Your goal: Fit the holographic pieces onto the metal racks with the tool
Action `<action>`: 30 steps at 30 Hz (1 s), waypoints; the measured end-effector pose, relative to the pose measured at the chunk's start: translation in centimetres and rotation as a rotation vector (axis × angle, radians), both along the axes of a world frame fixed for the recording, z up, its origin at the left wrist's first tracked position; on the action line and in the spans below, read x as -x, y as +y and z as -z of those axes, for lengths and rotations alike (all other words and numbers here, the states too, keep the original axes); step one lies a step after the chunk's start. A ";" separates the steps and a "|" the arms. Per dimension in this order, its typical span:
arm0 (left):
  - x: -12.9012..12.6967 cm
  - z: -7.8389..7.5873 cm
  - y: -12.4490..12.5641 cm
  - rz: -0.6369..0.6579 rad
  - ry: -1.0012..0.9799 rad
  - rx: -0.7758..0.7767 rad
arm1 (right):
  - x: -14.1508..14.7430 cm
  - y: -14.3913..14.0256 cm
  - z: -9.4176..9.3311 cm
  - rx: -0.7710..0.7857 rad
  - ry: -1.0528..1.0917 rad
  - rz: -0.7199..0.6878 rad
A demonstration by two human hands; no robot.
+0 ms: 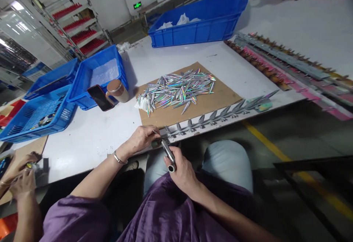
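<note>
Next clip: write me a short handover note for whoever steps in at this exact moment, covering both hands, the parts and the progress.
Left hand: at the table edge, pinching the near end of the clip strip.
Right hand: closed around a metal tool, its tip at that same end.
Parts: pile of holographic lure bodies on a cardboard sheet.
Done: the strip already carries a row of grey pieces.
Left: the pile is large.

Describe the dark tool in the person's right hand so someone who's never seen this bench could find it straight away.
Start at the white worktable and follow its near edge to the long grey metal strip of clipped lures. At the strip's left end, the right hand grips a short dark metal cylinder tool. Unlike the flat holographic silver lures on brown cardboard, it is round, dull and hollow-ended.
</note>
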State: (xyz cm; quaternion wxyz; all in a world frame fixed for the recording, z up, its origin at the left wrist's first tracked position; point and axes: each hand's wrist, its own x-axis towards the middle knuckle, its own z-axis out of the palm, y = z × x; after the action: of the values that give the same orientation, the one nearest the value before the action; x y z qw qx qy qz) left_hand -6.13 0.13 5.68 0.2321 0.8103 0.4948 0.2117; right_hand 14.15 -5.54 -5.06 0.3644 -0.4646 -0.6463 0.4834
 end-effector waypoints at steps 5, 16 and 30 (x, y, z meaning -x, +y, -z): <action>0.2 0.6 0.1 -0.024 -0.036 -0.013 | 0.5 0.4 -0.2 0.758 0.799 -0.106; 0.4 1.1 0.1 -0.018 -0.051 -0.040 | -2.6 2.0 -3.4 -0.689 -0.667 -0.223; 0.4 0.9 0.2 -0.027 -0.049 -0.046 | -0.7 0.9 -4.1 -0.587 -0.810 -0.196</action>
State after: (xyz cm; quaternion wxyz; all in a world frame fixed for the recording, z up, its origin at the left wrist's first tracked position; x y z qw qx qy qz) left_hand -6.49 0.30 4.73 0.2226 0.8032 0.4948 0.2460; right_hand 14.89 -4.62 -0.95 0.1527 -0.4299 -0.8848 0.0947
